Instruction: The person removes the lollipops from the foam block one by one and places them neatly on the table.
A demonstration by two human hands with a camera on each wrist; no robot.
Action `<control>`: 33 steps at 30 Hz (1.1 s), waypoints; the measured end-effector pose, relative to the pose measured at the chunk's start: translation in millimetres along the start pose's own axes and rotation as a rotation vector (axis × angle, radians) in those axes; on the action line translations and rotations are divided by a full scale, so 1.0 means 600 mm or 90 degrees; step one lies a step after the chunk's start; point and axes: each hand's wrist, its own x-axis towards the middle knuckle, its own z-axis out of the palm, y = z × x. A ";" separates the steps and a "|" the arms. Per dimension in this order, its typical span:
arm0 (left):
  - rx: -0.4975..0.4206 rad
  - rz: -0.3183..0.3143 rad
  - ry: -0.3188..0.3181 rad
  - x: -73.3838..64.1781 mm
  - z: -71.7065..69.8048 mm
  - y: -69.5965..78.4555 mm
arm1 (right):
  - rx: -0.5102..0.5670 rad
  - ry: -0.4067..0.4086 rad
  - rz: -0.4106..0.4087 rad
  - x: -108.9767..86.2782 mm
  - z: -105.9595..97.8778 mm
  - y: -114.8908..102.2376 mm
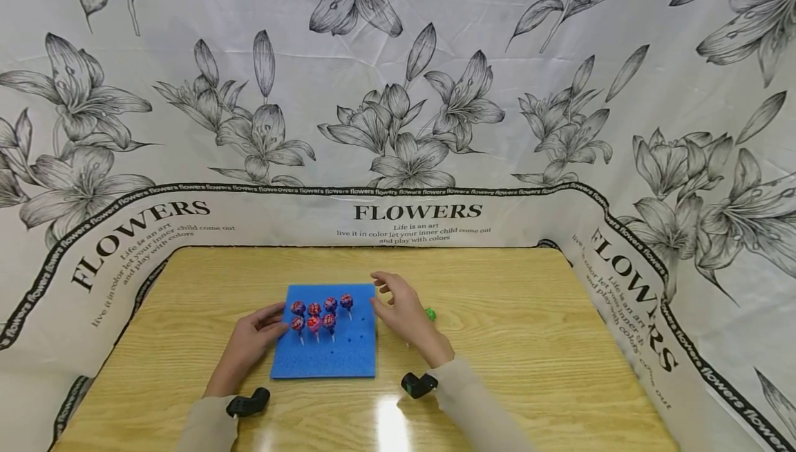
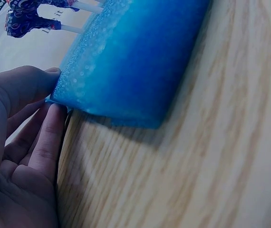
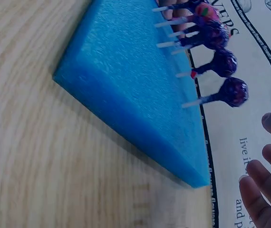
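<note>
Left hand (image 1: pixel 251 334) and right hand (image 1: pixel 404 310) reach forward from pale sleeves (image 1: pixel 205 424), a black device (image 1: pixel 249 403) at each wrist. Thumb and fingers of the left hand pinch the edge of a blue foam board (image 1: pixel 348 362), which extends from that hand toward 3 o'clock. The right hand holds nothing; its fingers are loosely bent and spread, near the board's upper right edge, with a gap to the foam in the right wrist view. From this hand the board lies toward 8 to 9 o'clock.

Seven wrapped lollipops (image 1: pixel 314 325) stand on white sticks in the board, at 2 to 3 o'clock from the left hand and about 9 o'clock from the right. Three make the nearer row, the middle one pinkish; four make the farther row, mostly purple and red. Small dark marks (image 1: pixel 349 337) dot the foam to their right.

Just beside the right hand, at 3 o'clock, a green item (image 1: pixel 430 314) shows, partly hidden. Wood-grain table (image 1: pixel 522 341) lies beneath everything, and at 12 o'clock rises white fabric (image 1: pixel 286 220) printed with lilies and "FLOWERS".
</note>
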 end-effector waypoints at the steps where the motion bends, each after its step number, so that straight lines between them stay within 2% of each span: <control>1: -0.002 0.001 0.000 -0.001 0.000 0.001 | -0.003 -0.005 -0.005 0.001 0.005 -0.001; 6: -0.005 -0.004 -0.004 0.000 -0.001 -0.002 | -0.018 -0.031 -0.027 0.003 0.030 -0.005; 13: -0.003 -0.016 -0.008 0.003 -0.002 -0.007 | -0.025 -0.038 -0.064 0.008 0.063 -0.012; 25: 0.000 -0.014 -0.011 0.003 -0.001 -0.001 | -0.029 -0.057 -0.017 0.005 0.081 -0.014; 33: -0.003 -0.014 -0.010 0.004 -0.001 -0.003 | -0.035 -0.050 -0.021 0.006 0.077 -0.010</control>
